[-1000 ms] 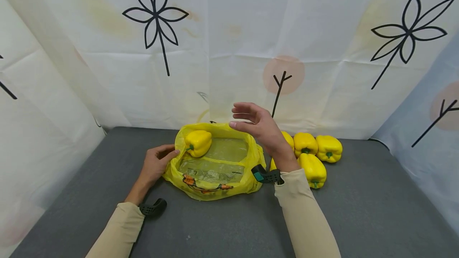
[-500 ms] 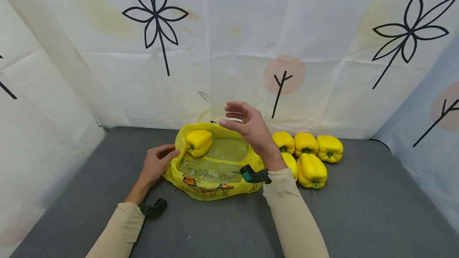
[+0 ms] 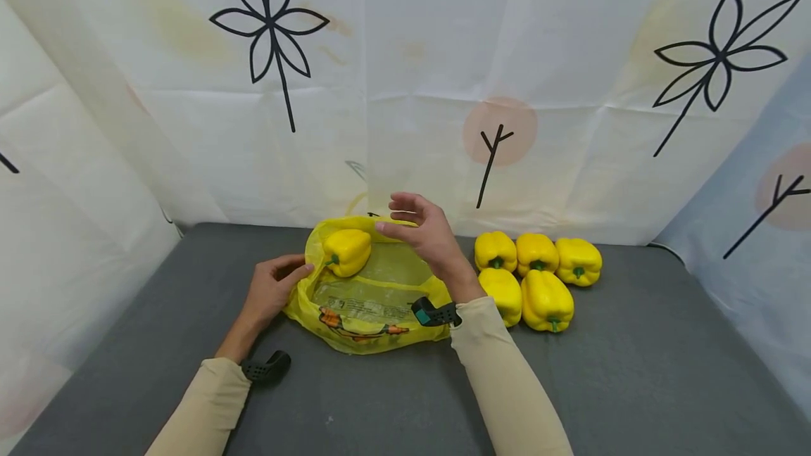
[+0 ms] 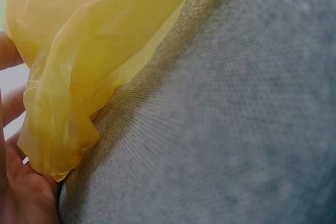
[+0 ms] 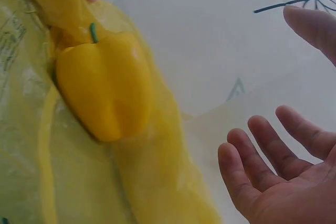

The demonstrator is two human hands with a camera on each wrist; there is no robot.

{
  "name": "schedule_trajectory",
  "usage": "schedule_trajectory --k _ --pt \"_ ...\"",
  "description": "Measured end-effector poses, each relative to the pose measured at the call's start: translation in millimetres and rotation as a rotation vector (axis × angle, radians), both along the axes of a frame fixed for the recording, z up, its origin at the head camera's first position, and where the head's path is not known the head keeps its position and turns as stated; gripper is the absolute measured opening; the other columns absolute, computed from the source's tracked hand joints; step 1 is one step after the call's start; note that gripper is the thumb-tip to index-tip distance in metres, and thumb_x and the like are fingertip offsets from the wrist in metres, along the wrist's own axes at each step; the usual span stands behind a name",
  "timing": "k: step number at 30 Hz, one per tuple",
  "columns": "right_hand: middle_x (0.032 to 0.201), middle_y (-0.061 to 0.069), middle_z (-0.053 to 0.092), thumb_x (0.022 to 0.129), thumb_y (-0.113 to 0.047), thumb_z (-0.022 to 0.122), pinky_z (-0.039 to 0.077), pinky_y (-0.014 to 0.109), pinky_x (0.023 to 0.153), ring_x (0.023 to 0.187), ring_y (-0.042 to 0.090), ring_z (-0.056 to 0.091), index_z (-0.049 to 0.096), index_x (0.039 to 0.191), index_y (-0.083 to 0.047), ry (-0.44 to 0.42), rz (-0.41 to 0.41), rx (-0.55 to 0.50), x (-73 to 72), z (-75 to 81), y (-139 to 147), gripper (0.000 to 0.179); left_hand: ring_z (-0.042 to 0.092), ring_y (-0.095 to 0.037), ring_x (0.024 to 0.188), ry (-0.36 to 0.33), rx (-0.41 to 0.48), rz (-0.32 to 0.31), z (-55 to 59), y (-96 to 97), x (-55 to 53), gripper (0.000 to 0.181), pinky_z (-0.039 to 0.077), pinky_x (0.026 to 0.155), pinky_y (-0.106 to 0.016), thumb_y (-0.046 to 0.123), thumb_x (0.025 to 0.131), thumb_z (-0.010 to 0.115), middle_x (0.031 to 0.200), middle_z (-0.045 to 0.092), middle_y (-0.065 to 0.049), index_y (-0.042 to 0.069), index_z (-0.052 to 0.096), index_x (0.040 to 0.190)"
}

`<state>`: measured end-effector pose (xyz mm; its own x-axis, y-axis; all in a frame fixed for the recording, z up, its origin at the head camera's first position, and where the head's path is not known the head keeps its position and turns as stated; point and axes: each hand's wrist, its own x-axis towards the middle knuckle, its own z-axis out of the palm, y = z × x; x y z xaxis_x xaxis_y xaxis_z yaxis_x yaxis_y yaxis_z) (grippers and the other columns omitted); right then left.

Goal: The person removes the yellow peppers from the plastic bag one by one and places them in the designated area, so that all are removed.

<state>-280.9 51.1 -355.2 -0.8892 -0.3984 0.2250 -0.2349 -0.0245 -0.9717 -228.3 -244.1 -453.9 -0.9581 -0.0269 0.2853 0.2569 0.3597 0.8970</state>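
A thin yellow plastic bag (image 3: 355, 345) lies on the grey table with its mouth spread open toward me. Inside, against its far left wall, rests one yellow bell pepper (image 3: 348, 253), its green stem pointing left. My left hand (image 3: 274, 290) pinches the bag's left rim; the left wrist view shows its fingers behind the crumpled film. Over the bag's right back side hovers my right hand (image 3: 431, 238), fingers apart and loosely bent, holding nothing. In the right wrist view that hand (image 5: 294, 174) is clear of both pepper (image 5: 107, 87) and bag.
Several yellow bell peppers (image 3: 548, 301) stand in two rows on the grey table (image 3: 633, 371), right of the bag. My right forearm (image 3: 507, 378) passes in front of the bag's right side. A white patterned cloth (image 3: 405, 90) hangs behind the table.
My right hand has moved left and slightly down over the bag, uncovering more of the peppers on the right. The left hand keeps its hold on the rim.
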Motion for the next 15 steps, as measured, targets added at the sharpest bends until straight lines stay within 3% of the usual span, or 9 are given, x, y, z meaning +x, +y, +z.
schedule_trajectory --k 15 --pt "0.148 0.012 0.05 0.086 -0.027 0.084 0.048 0.046 0.103 0.136 0.03 0.047 0.05 0.148 -0.008 -0.068 -0.042 0.126 1.9 -27.4 -32.2 0.073 0.064 -0.002 0.094 -0.002 -0.005 0.005 -1.8 -0.8 -0.9 0.036 0.053 0.079 -0.019 0.021 0.1 0.067 0.118 0.069 -0.02 -0.004 0.069 0.126"
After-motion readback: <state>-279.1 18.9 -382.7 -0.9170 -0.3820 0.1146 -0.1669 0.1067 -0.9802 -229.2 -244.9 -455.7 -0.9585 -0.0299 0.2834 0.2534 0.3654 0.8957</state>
